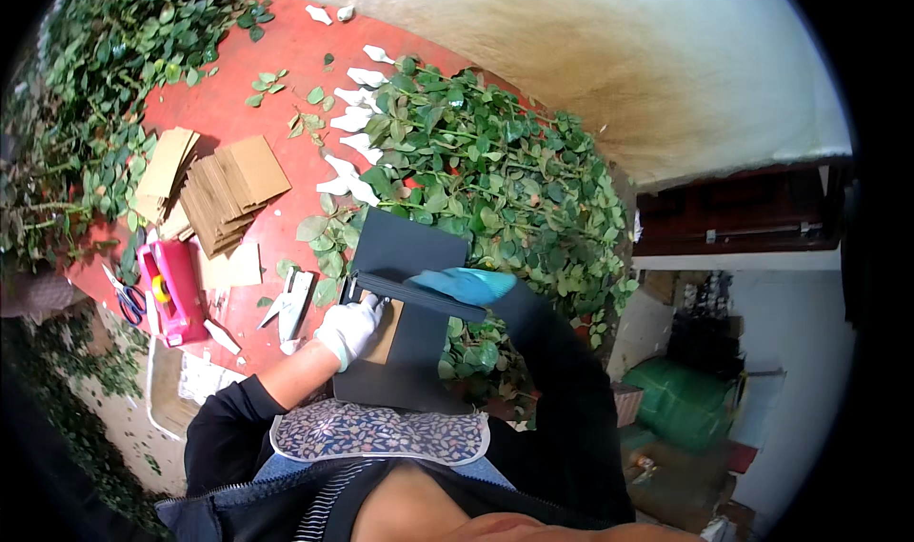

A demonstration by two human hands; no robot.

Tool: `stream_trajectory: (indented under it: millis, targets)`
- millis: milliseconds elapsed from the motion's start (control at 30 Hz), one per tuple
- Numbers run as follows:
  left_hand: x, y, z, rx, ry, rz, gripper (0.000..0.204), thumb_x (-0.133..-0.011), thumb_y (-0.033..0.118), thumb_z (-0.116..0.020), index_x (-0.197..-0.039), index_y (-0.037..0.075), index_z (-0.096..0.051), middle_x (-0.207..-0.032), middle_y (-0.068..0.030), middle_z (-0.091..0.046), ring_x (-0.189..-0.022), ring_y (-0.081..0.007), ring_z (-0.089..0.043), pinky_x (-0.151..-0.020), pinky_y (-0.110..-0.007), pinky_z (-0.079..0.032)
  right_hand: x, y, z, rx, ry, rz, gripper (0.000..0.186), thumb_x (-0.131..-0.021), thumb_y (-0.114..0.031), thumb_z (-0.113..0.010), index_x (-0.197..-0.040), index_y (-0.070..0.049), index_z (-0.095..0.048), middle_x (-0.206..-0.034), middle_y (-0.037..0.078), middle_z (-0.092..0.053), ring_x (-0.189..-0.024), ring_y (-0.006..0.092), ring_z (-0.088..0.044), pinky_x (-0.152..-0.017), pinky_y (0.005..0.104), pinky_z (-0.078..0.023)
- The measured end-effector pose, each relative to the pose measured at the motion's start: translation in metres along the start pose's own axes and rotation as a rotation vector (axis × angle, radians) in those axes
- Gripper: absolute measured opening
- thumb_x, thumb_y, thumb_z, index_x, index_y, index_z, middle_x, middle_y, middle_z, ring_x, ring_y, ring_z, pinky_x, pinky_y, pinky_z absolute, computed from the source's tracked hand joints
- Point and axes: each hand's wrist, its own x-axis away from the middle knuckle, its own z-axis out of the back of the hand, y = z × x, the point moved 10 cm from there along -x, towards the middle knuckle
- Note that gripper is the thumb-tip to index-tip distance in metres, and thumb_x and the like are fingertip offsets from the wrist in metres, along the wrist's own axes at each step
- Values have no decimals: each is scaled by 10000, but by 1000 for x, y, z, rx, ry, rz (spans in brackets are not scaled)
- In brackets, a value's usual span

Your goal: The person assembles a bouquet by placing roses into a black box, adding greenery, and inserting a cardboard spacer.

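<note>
In front of me lies a black board (409, 242) of several flat panels, with a raised black strip (428, 297) across its middle. A piece of brown cardboard (387, 337) rests on it, below the strip. My left hand (348, 332), in a white glove, is closed at the cardboard's left edge, its fingertips close to the strip's left end. In a blue glove, my right hand (466, 283) is at the strip's far side; its fingers are smeared by motion. A white stapler (297, 306) lies left of the board.
Leafy rose stems (514, 180) with white bud sleeves (354, 118) cover the right of the red table (286, 47). Brown cardboard pieces (224, 190), a pink tape dispenser (174, 294) and scissors (129, 299) lie left. More foliage (105, 56) is heaped far left. A wall (647, 56) stands behind.
</note>
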Motion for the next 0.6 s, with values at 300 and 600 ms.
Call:
stream_trajectory:
  millis: [300,600]
  targets:
    - [11,-8,6,-28,29,-31,382,-862,250,-603,-1183,46,-572,-911,-140,-622,-608,-270,-654,-498,-417,-505,-42,24,-15,-57,59,169,425,-1042,-349,-399,-1328,-94,-582,-1305,128,-610,-1199,260,-568,-1053,328,-396]
    - [15,-6,3,12,-144,65,449,-793,357,-709,-1089,42,-590,-1027,-136,-587,-729,-311,-648,-591,-434,-514,-22,-63,95,1072,936,119,371,-865,-241,-612,-1212,-113,-606,-1005,138,-675,-893,321,-655,-744,471,-507]
